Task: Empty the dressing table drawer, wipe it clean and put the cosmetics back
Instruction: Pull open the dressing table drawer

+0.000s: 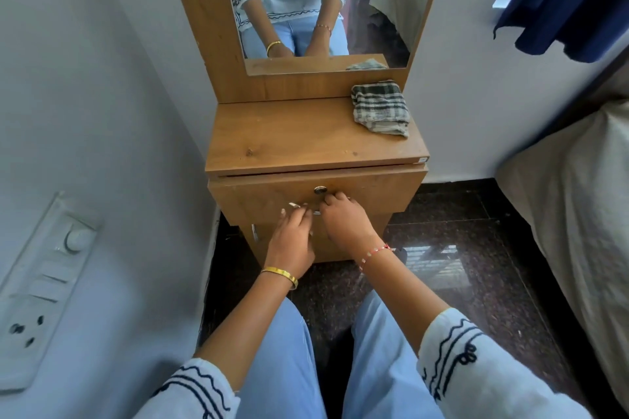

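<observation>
On the far left, a switch board sits on the white wall. Next comes the left hand, with a gold bangle on its wrist. Its fingers curl over the left part of the silver handle on the drawer. Just beside it, the right hand curls its fingers over the right part of the same handle. The two hands are close together, both holding on, most likely so they can pull the drawer evenly.

The drawer looks closed, or open only a crack, so the cosmetics inside are hidden. A small round lock sits just above the handle.

Farther back, on the right side of the wooden top, a checked cloth lies folded. It is probably waiting there for the wiping. A mirror stands behind it. On the far right is a bed.
</observation>
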Tool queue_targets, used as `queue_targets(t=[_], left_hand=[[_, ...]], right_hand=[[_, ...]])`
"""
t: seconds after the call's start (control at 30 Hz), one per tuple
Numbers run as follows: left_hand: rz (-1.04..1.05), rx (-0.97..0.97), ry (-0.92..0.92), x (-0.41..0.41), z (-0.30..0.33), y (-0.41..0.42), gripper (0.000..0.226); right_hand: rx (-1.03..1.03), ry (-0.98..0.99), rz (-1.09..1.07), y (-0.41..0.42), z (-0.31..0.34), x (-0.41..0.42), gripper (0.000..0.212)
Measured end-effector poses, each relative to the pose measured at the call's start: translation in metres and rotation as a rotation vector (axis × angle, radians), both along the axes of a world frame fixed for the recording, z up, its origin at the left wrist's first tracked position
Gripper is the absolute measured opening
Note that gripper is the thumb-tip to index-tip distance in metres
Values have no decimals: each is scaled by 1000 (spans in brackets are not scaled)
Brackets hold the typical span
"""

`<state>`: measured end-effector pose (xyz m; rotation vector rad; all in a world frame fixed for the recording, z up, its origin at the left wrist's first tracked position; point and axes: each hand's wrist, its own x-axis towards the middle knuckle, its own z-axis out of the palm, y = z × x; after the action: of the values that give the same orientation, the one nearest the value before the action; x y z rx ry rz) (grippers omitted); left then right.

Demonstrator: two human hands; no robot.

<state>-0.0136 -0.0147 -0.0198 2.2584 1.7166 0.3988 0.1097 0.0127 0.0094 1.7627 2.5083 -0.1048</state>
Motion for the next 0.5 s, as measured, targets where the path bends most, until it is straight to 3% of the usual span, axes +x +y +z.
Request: queue_targets(t=[0.17,0.37,0.5], left_hand=[[-49,158,-56,-10,0,-19,40],[-88,491,-76,-9,18,-34,30],[11,509,-40,-13,23,-41,27]], right_hand=[[-5,57,20,-39,-3,6,32],[-134,75,25,-66,13,9,30],[107,179,48,-73,31,16,21]])
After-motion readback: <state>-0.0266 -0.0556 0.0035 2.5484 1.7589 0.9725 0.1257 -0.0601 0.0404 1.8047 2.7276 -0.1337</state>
